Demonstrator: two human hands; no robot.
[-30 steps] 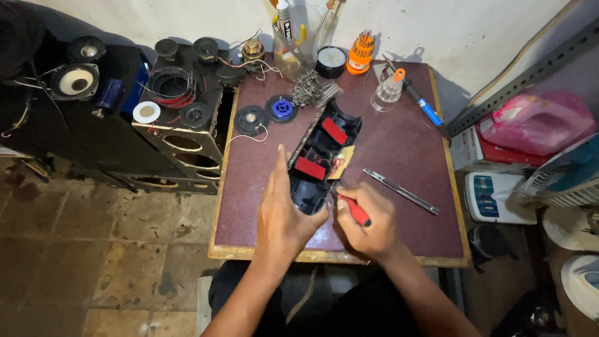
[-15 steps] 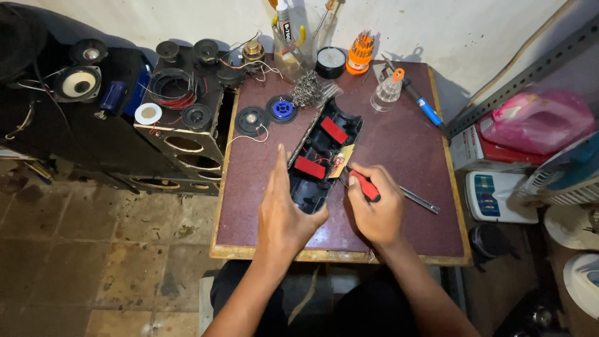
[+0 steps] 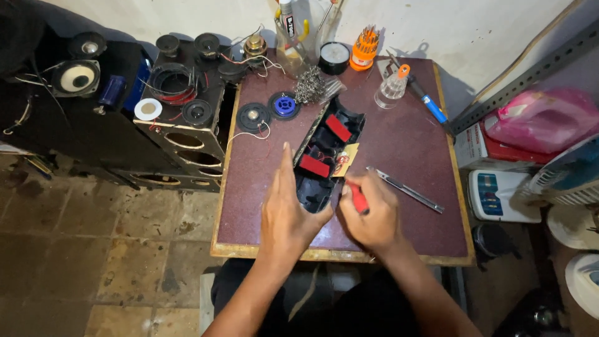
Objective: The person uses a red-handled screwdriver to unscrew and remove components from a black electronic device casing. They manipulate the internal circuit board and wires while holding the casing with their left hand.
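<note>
A long black plastic casing (image 3: 326, 156) with two red pads inside lies open on the small maroon table (image 3: 412, 137). My left hand (image 3: 288, 209) rests flat on the table against the casing's near left side, fingers pointing away from me. My right hand (image 3: 373, 215) is closed around a red-handled tool (image 3: 358, 198), its tip at the casing's near right edge, beside a small yellow tag (image 3: 345, 160).
A metal utility knife (image 3: 405, 189) lies right of my hand. At the table's far edge stand an orange screwdriver-bit holder (image 3: 362, 51), a clear bottle (image 3: 393, 87), a blue-handled tool (image 3: 430, 107), steel wool (image 3: 310, 85) and small speakers (image 3: 253, 117). Black speaker boxes (image 3: 181, 112) stand left.
My right hand with the red tool went up beside the casing's right side, then came back down to its near right edge. My left hand stayed flat by the casing.
</note>
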